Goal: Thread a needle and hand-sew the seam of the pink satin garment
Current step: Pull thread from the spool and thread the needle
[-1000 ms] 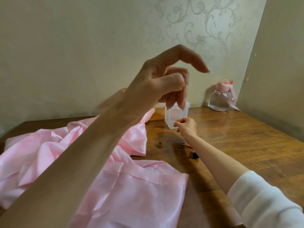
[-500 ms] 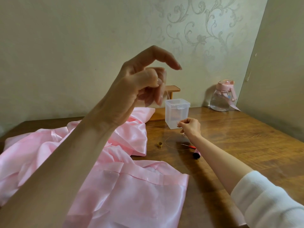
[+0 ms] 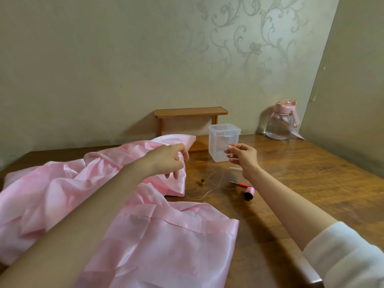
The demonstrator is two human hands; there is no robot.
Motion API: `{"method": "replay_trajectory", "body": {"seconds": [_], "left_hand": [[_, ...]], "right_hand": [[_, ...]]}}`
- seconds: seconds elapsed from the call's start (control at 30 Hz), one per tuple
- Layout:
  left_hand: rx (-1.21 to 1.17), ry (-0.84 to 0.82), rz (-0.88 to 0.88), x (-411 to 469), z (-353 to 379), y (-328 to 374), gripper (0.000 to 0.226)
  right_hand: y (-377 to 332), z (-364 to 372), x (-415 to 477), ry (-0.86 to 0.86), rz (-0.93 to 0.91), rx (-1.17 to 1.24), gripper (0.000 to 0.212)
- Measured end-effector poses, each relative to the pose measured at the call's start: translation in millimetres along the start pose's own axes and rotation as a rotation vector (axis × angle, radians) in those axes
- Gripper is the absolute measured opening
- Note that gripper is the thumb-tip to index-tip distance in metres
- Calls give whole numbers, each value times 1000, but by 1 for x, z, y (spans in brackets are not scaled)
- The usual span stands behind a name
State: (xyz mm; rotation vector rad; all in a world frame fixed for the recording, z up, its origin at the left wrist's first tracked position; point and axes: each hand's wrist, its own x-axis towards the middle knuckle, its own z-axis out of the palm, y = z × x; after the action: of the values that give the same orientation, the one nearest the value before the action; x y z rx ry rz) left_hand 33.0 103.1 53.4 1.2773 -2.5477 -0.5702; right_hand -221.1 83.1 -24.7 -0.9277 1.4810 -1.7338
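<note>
Your right grip (image 3: 228, 148) pinches what seems the needle above mid-tabletop, and your left grip (image 3: 169, 161) curls over the garment (image 3: 62, 183) by the left edge, its hold unclear, so the slack thread (image 3: 218, 185) could snag and slip out.

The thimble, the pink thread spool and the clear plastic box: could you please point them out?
thimble (image 3: 201, 181), head view, on its side wall.
pink thread spool (image 3: 250, 191), head view, on its pink side.
clear plastic box (image 3: 217, 143), head view, on its front wall.
</note>
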Motion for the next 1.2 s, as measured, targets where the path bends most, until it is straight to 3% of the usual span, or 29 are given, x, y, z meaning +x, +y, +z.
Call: {"method": "replay_trajectory", "body": {"seconds": [0.13,0.27,0.33,0.43,0.5,0.57,0.63,0.7,0.73,0.87,1.0,1.2], "left_hand": [[67,-130,-27,11,15,-9,42],[75,-134,-25,15,19,-11,39],[186,-106,-66,14,18,-10,32],[641,74,-146,11,13,-10,29],[796,250,-140,11,10,-11,30],[554,397,-30,13,5,-4,32],[-22,456,114,14,-2,9,35],[-594,308,107,12,-9,21,43],[-702,226,75,10,-11,24,48],[-478,128,23,9,-11,25,54],[-131,195,70,11,-3,16,29],[-59,230,96,9,0,2,25]], "right_hand": [[-22,3,-7,-100,-19,130,12],[-58,7,-15,-275,-70,281,15],[-78,11,-22,-339,-118,333,16],[-103,20,-32,-408,-183,299,17],[-112,25,-39,-472,-213,189,17],[-114,31,-45,-517,-236,85,15],[-111,37,-50,-518,-262,-10,13],[-107,43,-54,-528,-296,-85,12],[-104,46,-55,-532,-311,-103,13],[-100,49,-56,-499,-318,-90,16],[-102,41,-51,-539,-275,33,7],[-100,31,-43,-471,-248,269,8]]}}
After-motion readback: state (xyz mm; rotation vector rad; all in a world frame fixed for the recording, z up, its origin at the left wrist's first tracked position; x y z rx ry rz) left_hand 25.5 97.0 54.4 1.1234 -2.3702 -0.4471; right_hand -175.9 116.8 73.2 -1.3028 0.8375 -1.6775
